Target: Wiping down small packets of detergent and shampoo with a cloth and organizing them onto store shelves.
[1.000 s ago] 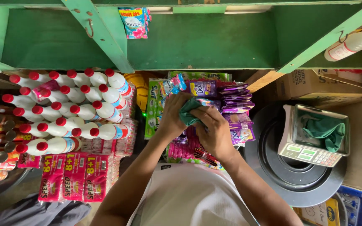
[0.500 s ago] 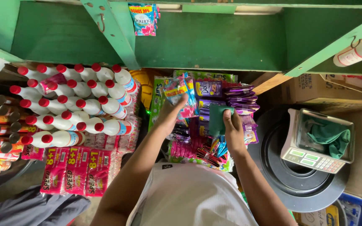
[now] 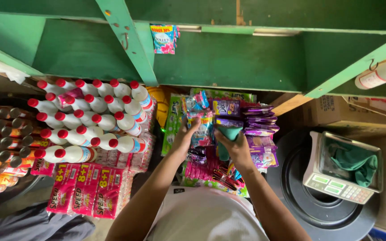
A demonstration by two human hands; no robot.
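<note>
Near the middle of the frame, both hands sat over a pile of small sachets, and the whole thing came down to the teal cloth (image 3: pixel 229 134) in the right hand (image 3: pixel 234 149). That grip was closed around the cloth's lower part, with the folded top poking up toward the upper edge of the frame, so its long axis ran roughly bottom-to-top in the picture, pointing at the purple sachets (image 3: pixel 242 117) just above and right of it.

The left hand (image 3: pixel 185 139) was just beside it on the left, fingers curled against a blue and pink sachet strip (image 3: pixel 200 122). Honestly couldn't tell if it was actually pinching the strip or only pressing on it. The two hands were near each other but apart, with the strip between them, so the right was clearly the one on the cloth.

Off to the left stood rows of white bottles with red caps (image 3: pixel 90 118), and at the right a weighing scale (image 3: pixel 342 167) sat on a dark round tub (image 3: pixel 300 196), well apart from both hands.
</note>
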